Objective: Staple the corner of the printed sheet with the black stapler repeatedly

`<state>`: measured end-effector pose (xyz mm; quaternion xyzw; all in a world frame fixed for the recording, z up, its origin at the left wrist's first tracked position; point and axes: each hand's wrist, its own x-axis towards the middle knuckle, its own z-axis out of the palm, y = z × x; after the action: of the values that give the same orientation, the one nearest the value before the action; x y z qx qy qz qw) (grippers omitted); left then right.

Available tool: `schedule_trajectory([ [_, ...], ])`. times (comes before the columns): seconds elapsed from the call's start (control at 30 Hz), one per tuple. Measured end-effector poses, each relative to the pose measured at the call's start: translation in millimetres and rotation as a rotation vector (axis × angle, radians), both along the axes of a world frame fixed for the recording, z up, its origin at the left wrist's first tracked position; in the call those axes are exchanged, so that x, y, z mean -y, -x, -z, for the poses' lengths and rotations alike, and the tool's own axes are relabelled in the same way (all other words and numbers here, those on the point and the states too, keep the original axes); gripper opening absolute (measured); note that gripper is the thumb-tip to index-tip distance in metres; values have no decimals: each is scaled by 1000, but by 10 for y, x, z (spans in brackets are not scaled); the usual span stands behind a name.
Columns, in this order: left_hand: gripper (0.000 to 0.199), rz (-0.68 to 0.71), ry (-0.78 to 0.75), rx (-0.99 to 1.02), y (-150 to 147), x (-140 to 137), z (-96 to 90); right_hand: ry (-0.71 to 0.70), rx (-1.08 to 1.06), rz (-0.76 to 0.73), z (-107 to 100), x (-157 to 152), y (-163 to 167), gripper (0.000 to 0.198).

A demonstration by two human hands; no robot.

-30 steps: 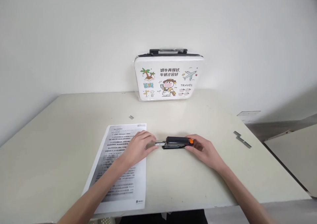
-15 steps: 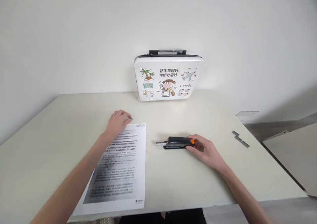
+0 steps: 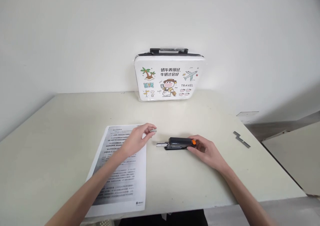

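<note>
left grip [image 3: 137, 138]: pinching staple strip [image 3: 153, 130]
right grip [image 3: 207, 152]: holding stapler [image 3: 180, 141] by one end
staple strip: likely light, brittle; pinch sides
stapler: likely rigid

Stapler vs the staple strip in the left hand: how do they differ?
Colour: the stapler is mostly black with orange at one end; the staple strip is plain grey.
Size: the stapler is much longer and bulkier than the staple strip.
Hold: the right hand grips the stapler, while the left hand pinches the staple strip.
Shared: each is held in one hand.
</note>
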<state>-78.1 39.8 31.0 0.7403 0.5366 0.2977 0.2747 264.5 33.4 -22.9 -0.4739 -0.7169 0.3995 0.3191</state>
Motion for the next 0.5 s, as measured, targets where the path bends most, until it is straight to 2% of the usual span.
schedule_trajectory([
  [0.13,25,95,-50,-92,-132,179,-13,10,-4,-2,-22,-1,2,36],
  [0.3,22,134,-239,-207,-151,285,57,11,2,-7,-42,-9,-3,36],
  [0.5,18,131,-231,-249,-237,338,133,-6,1,-12,-64,-10,0,36],
])
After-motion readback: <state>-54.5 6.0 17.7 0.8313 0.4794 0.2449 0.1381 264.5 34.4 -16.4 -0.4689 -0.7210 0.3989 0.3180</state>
